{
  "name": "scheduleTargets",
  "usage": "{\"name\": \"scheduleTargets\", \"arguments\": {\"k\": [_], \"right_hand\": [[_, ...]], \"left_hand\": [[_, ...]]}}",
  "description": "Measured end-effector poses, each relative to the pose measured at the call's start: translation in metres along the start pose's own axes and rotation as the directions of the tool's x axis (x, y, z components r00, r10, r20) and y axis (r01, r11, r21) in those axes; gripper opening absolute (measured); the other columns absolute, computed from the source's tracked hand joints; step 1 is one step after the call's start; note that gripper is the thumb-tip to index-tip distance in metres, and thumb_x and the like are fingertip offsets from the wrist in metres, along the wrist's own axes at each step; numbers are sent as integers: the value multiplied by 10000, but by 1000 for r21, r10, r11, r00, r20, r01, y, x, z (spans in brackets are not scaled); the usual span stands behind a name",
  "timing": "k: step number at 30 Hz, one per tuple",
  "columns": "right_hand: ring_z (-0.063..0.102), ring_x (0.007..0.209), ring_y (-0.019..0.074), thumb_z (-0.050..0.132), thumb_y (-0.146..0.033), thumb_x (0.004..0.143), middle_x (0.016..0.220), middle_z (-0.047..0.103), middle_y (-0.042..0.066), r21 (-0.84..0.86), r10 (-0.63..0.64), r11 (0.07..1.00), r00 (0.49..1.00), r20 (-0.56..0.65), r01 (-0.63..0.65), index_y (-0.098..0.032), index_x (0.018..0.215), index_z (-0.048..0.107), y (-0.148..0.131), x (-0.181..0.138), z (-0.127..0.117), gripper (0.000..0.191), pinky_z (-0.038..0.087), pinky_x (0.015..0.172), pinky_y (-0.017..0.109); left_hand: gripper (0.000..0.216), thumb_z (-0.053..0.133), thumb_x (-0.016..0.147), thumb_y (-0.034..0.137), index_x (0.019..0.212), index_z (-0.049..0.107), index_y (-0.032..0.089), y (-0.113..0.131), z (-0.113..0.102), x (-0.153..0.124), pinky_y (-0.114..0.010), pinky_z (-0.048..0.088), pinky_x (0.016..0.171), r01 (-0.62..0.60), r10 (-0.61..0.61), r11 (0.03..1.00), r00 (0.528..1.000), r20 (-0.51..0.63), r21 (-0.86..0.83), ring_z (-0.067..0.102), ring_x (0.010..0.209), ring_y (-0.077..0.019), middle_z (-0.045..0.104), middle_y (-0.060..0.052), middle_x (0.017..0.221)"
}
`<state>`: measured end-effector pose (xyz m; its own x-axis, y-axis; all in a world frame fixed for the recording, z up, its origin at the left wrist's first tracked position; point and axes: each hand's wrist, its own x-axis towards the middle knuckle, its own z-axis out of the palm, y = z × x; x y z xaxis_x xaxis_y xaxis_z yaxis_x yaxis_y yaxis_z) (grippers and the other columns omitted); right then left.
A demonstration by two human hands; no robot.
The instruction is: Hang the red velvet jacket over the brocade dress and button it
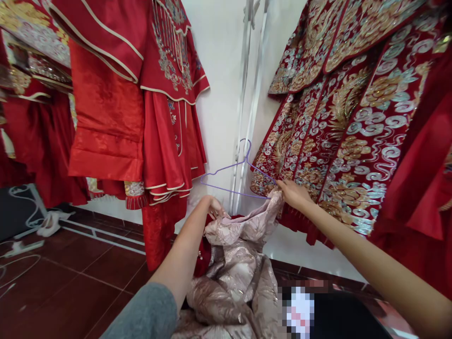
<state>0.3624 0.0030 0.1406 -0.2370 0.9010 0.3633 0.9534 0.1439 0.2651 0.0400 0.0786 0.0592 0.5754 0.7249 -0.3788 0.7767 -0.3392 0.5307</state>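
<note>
A pale pink brocade garment (236,268) with a dark red lining lies bunched between my arms. My left hand (212,207) is closed on a fold of the garment at its upper left. My right hand (291,192) pinches the garment's upper right corner together with the right end of a thin purple wire hanger (229,179). The hanger hovers above the garment, its hook pointing up in front of the white wall.
Red embroidered robes (353,117) hang at the right. More red garments (141,94) hang at the left. A white rail post (247,94) runs down the wall between them. The floor (70,292) is dark red tile with white cables at the far left.
</note>
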Motion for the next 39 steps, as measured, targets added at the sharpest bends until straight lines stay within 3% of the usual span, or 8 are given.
{"name": "scheduleTargets", "arguments": {"k": [2,5,9,12,18,25,39], "right_hand": [[525,1128,259,393,-160,866,1246,554,133,-7,24,1000,1000,-5,-24,-231,1305,441,3,0,-3,448,439,695,295],[535,1115,268,380,-161,870,1222,554,133,1,27,1000,1000,1,-27,-242,1283,470,6,2,-6,431,447,682,304],[561,1070,275,356,-184,887,1169,564,134,13,1,1000,1000,24,-2,-243,1231,520,7,8,-12,386,460,696,334],[568,1053,275,336,-180,895,1169,564,138,12,8,1000,999,32,-9,-246,1250,515,8,9,-15,402,462,712,346],[577,1044,282,350,-165,884,1194,566,141,-22,-11,1000,1000,23,12,-240,1273,505,13,4,-20,425,457,697,343],[594,1010,273,351,-136,869,1153,587,141,-35,-4,999,999,44,6,-228,1277,497,13,4,-18,443,447,679,327],[599,1013,286,338,-147,870,1179,587,144,-14,-17,1000,999,42,18,-231,1284,496,13,2,-20,451,451,701,356]], "left_hand": [[186,710,573,271,698,637,155,-19,-13,-17,-289,522,622,93,-101,994,984,-148,-65,623,687,-196,651,-44,622],[195,720,582,307,615,613,148,-49,-35,-51,-264,491,589,141,-191,978,900,-392,-153,590,629,-171,589,-17,544],[222,695,622,358,651,641,145,-73,-60,-89,-224,458,597,66,-183,978,734,-654,-199,573,626,-140,574,8,554],[221,695,620,315,738,685,128,-74,-72,-96,-210,459,642,1,-132,984,674,-726,-178,584,669,-128,640,-5,655],[242,708,591,252,786,725,110,-61,-85,-82,-223,464,663,6,-115,989,657,-745,-148,591,681,-140,686,-26,699],[142,708,533,188,656,729,120,-60,-95,-79,-220,445,610,189,-208,976,700,-683,-104,570,606,-143,640,-7,564],[178,726,555,210,713,742,130,-65,-88,-69,-200,452,617,288,-251,955,679,-690,-64,577,638,-138,629,2,577]]}}
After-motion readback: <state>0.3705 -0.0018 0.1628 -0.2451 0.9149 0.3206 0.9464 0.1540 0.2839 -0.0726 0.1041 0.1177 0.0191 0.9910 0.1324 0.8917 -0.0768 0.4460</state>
